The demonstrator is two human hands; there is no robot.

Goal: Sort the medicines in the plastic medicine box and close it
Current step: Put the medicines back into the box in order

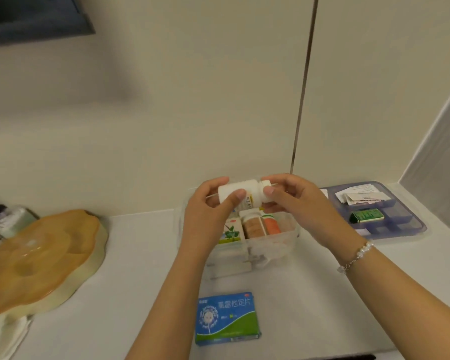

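Observation:
A white pill bottle [247, 191] lies sideways in the air above the clear plastic medicine box [268, 245]. My left hand [205, 216] grips its base end and my right hand [294, 201] holds its cap end. Inside the box stand several medicines: an orange-capped bottle [270, 226], a brownish bottle [252, 227] and a white carton with a leaf print [230, 232]. A blue and green medicine carton [227, 318] lies flat on the counter in front of the box.
A blue tray [400, 229] at the right holds paper sachets [359, 197] and a green packet [366, 215]. An orange flower-shaped lidded dish [39, 258] sits at the left. The wall stands close behind the box.

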